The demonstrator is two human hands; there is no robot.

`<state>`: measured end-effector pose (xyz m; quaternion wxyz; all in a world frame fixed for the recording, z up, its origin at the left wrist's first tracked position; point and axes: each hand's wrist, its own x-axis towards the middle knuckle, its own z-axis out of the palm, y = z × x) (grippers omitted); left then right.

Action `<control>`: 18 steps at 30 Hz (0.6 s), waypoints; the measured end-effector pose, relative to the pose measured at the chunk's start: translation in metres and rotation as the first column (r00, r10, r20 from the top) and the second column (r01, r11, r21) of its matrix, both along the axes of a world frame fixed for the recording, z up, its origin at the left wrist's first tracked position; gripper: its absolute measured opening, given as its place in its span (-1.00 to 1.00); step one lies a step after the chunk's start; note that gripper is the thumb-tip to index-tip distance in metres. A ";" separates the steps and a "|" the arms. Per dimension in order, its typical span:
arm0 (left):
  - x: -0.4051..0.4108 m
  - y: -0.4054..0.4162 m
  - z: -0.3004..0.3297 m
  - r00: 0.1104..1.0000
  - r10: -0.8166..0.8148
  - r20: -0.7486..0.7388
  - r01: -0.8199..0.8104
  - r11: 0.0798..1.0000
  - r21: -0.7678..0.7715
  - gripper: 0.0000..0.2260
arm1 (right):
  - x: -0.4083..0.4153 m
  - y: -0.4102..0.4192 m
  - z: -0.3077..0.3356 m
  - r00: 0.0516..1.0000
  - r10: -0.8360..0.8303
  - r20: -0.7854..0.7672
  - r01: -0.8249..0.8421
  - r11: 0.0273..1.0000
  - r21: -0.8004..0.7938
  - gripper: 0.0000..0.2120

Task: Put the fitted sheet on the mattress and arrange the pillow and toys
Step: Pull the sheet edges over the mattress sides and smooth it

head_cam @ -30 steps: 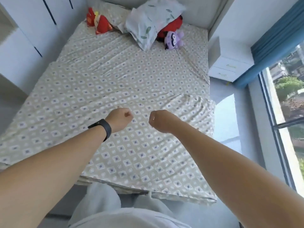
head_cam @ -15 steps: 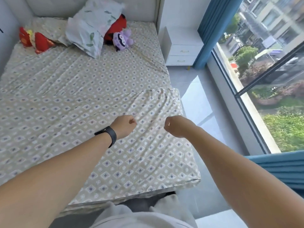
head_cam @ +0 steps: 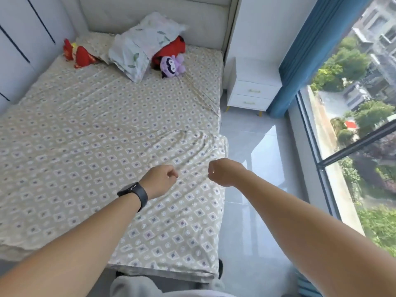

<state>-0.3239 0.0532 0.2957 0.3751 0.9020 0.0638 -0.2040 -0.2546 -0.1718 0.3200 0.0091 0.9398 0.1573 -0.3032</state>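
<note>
Fists hung over the near right part of the bed: the left hand [head_cam: 159, 181], a black band [head_cam: 137, 195] at its wrist, and the right hand [head_cam: 222, 172] were both curled closed, knuckles up. Whether either pinched any cloth could not be told — the fingertips were turned under and hidden, though creases in the fabric fanned out just beyond the right hand.

Below them lay the beige fitted sheet printed with small purple diamonds and white rings [head_cam: 96, 136], spread across the whole mattress. It sat wrinkled along the right edge, with a raised fold crossing the bed on the far side of the hands and its near right corner hanging loose over the mattress end.

At the far end, against the padded white headboard [head_cam: 150, 16], a white pillow with a green leaf print [head_cam: 141, 46] leaned at a tilt. A red plush toy [head_cam: 171, 49] lay partly under the pillow's right side, and a small purple plush toy [head_cam: 171, 66] rested just in front of it. Another red plush toy [head_cam: 78, 53] lay at the far left corner beside the white wardrobe [head_cam: 19, 43].

Right of the bed stood a white two-drawer nightstand [head_cam: 252, 91], then a blue curtain [head_cam: 304, 61] and a large window [head_cam: 360, 125] — pale floor tiles [head_cam: 263, 157] ran between.
</note>
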 end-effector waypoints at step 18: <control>0.018 -0.168 -0.025 0.985 0.165 -0.042 -0.163 0.986 0.043 -0.85 | 0.093 -0.124 -0.022 0.940 0.320 -0.120 -0.328 0.943 -0.052 -0.73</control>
